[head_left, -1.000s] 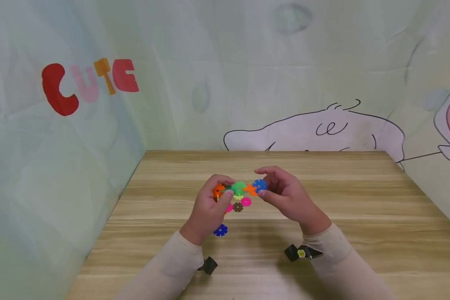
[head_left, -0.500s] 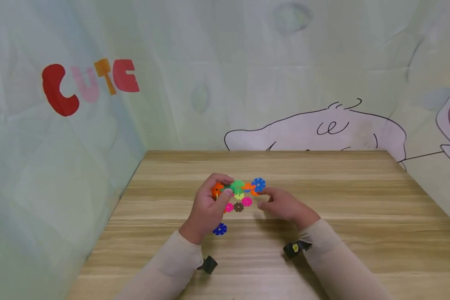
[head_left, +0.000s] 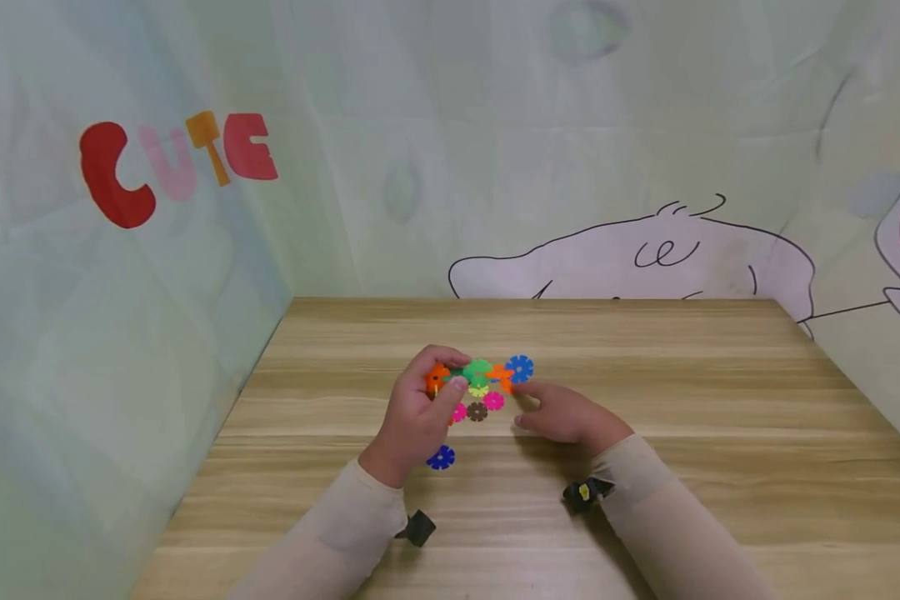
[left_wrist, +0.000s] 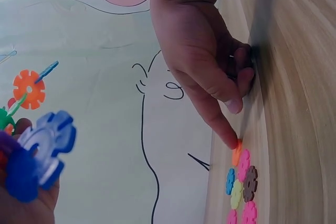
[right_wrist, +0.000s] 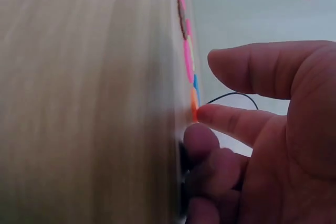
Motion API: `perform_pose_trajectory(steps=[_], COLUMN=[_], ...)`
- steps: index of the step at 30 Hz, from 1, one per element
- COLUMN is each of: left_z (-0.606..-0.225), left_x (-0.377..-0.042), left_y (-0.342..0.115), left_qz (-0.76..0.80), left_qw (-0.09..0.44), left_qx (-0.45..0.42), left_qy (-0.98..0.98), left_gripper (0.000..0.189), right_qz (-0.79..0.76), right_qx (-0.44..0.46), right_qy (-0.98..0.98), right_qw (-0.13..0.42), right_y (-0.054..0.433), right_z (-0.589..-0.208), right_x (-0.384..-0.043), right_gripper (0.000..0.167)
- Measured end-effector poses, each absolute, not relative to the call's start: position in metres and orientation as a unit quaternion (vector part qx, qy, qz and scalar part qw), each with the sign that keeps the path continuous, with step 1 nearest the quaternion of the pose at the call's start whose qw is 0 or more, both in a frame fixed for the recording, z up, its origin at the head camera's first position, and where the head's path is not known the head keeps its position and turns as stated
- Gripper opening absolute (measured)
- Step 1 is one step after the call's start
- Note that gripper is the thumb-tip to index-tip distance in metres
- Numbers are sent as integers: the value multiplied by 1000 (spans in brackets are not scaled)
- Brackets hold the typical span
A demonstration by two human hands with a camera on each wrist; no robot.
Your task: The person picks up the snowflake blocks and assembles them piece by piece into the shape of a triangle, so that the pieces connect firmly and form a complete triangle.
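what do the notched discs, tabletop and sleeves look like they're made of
Notched discs: probably plastic; the blue disc in the left wrist view has a glossy, slightly see-through look.
Tabletop: wood or wood-look laminate, judging by its streaked grain; smooth, with a soft sheen.
Sleeves: likely fabric, matte, softly creased.

Long beige sleeves (head_left: 322,533) are worn with black wrist cameras (head_left: 420,528), one yellow-marked.

I see R hand (head_left: 570,414) is off the lighter blue disc (head_left: 519,369), which its thumb was on 1 s ago; that disc's rim now shows fully. Hand's now lower, just below said disc in head view, down at the tabletop (head_left: 667,367), w/ idx fingertip (left_wrist: 229,139) touching an orange disc (left_wrist: 237,153) there.
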State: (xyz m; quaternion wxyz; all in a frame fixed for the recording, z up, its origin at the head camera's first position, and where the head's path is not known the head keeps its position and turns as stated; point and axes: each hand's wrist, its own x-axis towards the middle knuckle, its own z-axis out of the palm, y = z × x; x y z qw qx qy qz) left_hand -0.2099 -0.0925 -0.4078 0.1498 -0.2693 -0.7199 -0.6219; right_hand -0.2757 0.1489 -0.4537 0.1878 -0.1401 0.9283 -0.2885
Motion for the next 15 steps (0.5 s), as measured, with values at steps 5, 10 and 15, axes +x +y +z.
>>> perform_pose_trajectory(steps=[5,10,15], left_z=[-409,-409,-410], left_x=[-211,-211,-211], left_y=[-93,-93,-93], left_qz=[-628,-632,-634], left_qw=[146,138,142], left_qx=[-269,-266,-271], left_qy=[-716,-715,-710], left_gripper=[24,24,24], right_qz=[-272,-263,-260], right_qx=[-129,-115,-121], right_qy=[939,945,946], right_qw=[168,156,150], right_y=[149,152,153], right_z=[-449,-445,-446], right_x=[-273,-273,-271], right_gripper=[40,37,48])
